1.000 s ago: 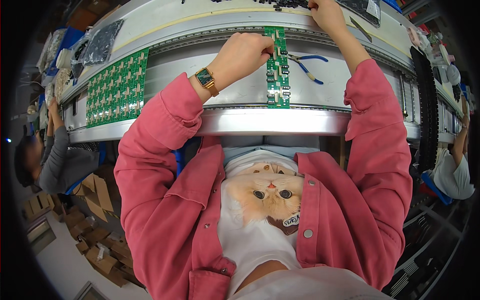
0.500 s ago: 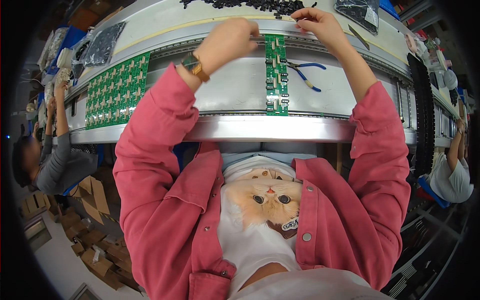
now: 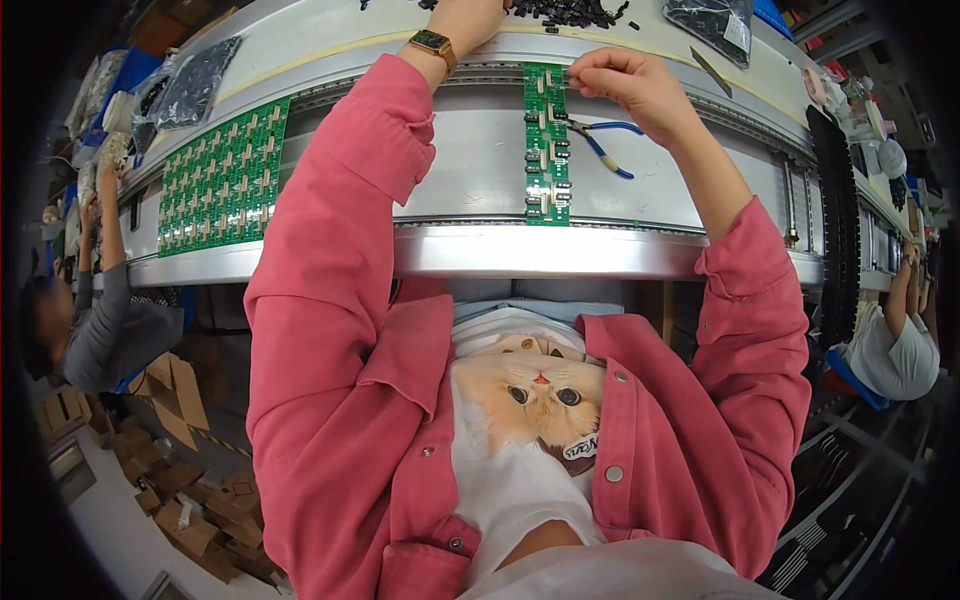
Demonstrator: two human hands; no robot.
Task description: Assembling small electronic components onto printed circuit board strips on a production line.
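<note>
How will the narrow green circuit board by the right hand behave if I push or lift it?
The narrow circuit board is probably light and stiff, since it looks thin and spans the metal rails without visible sagging. Pushed, its flat shape should slide rather than roll. Its raised black components might snag.

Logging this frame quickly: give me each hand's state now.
Left hand: at the black parts; open or closed cannot be told.
Right hand: pinched closed beside the narrow green board; anything held is too small to tell.
</note>
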